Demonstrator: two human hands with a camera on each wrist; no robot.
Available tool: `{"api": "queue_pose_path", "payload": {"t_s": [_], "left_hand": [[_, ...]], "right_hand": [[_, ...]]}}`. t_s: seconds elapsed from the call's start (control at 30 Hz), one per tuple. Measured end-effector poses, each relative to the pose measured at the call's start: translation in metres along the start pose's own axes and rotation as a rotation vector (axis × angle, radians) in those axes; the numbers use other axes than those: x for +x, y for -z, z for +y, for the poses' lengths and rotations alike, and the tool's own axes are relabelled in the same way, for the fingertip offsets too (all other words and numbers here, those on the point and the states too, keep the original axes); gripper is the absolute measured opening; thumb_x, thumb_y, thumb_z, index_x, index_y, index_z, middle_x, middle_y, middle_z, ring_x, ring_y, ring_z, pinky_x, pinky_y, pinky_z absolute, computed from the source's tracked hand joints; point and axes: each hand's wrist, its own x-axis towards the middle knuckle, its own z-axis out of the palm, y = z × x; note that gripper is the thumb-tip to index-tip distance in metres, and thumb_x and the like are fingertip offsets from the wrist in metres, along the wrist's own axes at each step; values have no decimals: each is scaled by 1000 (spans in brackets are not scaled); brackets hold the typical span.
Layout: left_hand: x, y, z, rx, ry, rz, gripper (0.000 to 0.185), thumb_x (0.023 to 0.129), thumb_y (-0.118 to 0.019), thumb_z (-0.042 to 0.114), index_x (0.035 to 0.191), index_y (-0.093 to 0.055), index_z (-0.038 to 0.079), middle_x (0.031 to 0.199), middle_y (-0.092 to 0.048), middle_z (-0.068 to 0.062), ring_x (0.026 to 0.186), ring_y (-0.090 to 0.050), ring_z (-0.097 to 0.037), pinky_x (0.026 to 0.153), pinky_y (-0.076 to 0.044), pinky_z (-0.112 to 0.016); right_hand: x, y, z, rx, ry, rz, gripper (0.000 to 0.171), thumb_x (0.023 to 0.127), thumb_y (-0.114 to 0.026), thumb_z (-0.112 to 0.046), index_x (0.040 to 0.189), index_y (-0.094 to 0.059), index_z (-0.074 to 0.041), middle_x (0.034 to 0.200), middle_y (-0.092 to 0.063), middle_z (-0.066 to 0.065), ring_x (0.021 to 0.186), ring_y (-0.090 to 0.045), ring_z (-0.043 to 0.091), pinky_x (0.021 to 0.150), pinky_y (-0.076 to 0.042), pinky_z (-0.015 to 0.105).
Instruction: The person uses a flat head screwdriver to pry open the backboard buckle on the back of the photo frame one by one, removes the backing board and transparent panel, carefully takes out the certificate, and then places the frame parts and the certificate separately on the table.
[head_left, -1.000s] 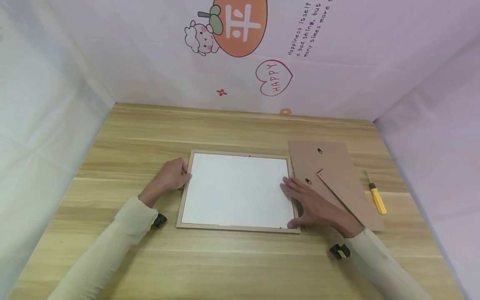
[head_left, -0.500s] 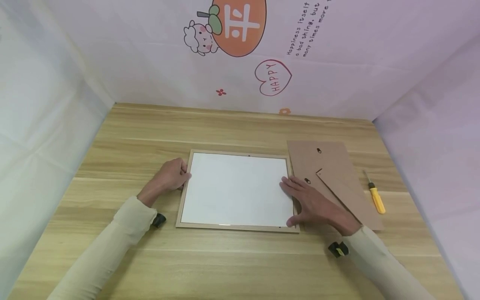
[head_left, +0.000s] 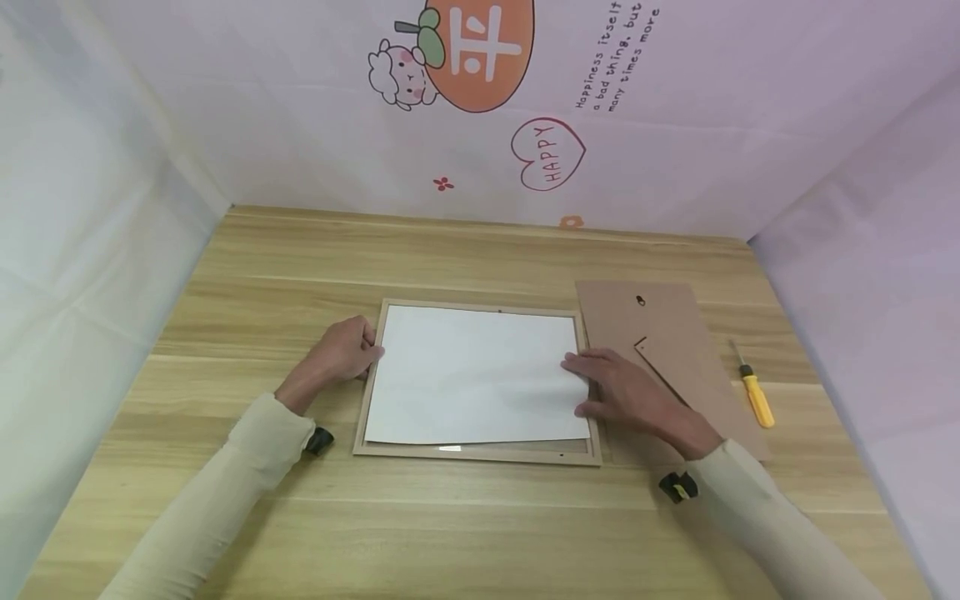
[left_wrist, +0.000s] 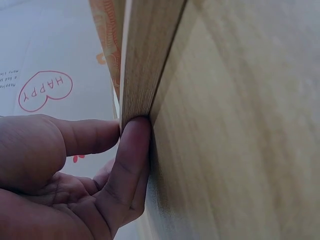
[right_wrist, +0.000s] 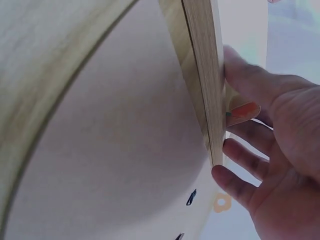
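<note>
A light wooden picture frame (head_left: 480, 457) lies flat on the table, with a white sheet of paper (head_left: 472, 375) inside it. Along the near side, a strip of clear pane (head_left: 510, 447) shows between the sheet and the frame. My left hand (head_left: 345, 348) pinches the frame's left side; its thumb (left_wrist: 92, 136) is on the upper edge and a finger (left_wrist: 132, 145) is bent against the side. At the right side, my right hand (head_left: 626, 396) touches the sheet's edge with spread fingers. In the right wrist view, fingertips (right_wrist: 222, 175) rest along the frame's outer side.
A brown backing board (head_left: 645, 317) with a stand leg and dark metal fittings lies right of the frame, partly under my right arm. Beyond it is a yellow-handled screwdriver (head_left: 757, 400). White printed cloth (head_left: 300, 150) walls the table at the back and sides.
The sheet's near edge has shifted away from the frame's near side, baring the pane. My right thumb has moved up with it, closer to the fingers. My left hand has stayed put.
</note>
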Motion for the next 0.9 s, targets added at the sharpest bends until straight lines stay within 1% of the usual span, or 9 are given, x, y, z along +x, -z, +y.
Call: {"api": "queue_pose_path", "payload": {"t_s": [0.1, 0.23, 0.33, 0.4, 0.47, 0.57, 0.63, 0.77, 0.9], "left_hand": [[0, 0, 0, -5, -1, 0, 16, 99, -54, 9, 106, -52, -5, 102, -63, -22, 76, -66, -20, 62, -53, -26], [0, -2, 0, -13, 5, 0, 16, 99, -55, 10, 106, -52, -4, 104, -62, -22, 77, -66, -20, 64, -54, -26], [1, -3, 1, -19, 15, -2, 16, 99, -55, 10, 107, -51, -4, 104, -63, -22, 77, -66, -21, 64, -54, -25], [1, -3, 1, -24, 22, -5, 17, 99, -55, 11, 107, -51, -3, 103, -62, -21, 77, -66, -21, 63, -54, -25], [1, -2, 2, -27, 26, -8, 17, 99, -55, 11, 107, -51, -3, 103, -62, -21, 77, -66, -21, 63, -54, -25], [0, -2, 1, -27, 32, -7, 17, 99, -54, 10, 108, -51, -4, 102, -62, -21, 77, -66, -21, 63, -53, -26], [0, -1, 1, -30, 32, -8, 17, 99, -54, 10, 109, -51, -5, 102, -62, -21, 77, -66, -21, 63, -53, -26], [0, -1, 1, -33, 31, -11, 18, 100, -54, 10, 110, -51, -5, 103, -61, -21, 78, -66, -22, 64, -55, -27], [1, -1, 1, -36, 31, -19, 20, 100, -53, 10, 111, -50, -6, 105, -61, -22, 79, -66, -22, 66, -56, -27]], "right_hand": [[3, -1, 1, -9, 7, 50, 57, 84, -78, -23, 135, -58, -7, 138, -59, 12, 128, -52, 33, 105, -44, 52], [7, -3, 2, -43, 24, 117, 43, 85, -76, -12, 126, -65, -4, 121, -69, 14, 113, -62, 31, 92, -54, 47], [10, -2, 2, -39, 3, 102, 41, 85, -75, -9, 125, -65, -3, 116, -70, 14, 109, -64, 30, 89, -55, 45], [9, 1, 1, -7, -31, 63, 46, 85, -76, -14, 128, -63, -5, 122, -68, 14, 115, -61, 30, 95, -52, 47], [8, 4, 1, 18, -45, 11, 56, 83, -78, -20, 134, -59, -5, 133, -62, 14, 125, -55, 33, 103, -46, 51], [4, 7, 0, 38, -33, -84, 76, 80, -81, -30, 144, -48, -5, 151, -45, 15, 140, -39, 37, 113, -33, 55], [2, 6, -1, 28, -11, -146, 91, 76, -83, -36, 148, -40, -4, 158, -33, 16, 145, -29, 39, 116, -28, 57], [0, 6, -3, 20, -4, -214, 109, 68, -87, -41, 153, -30, -2, 163, -21, 16, 149, -19, 40, 117, -24, 59], [0, 6, -7, 17, -20, -253, 116, 67, -88, -40, 154, -23, 0, 164, -16, 18, 150, -15, 41, 118, -21, 59]]}}
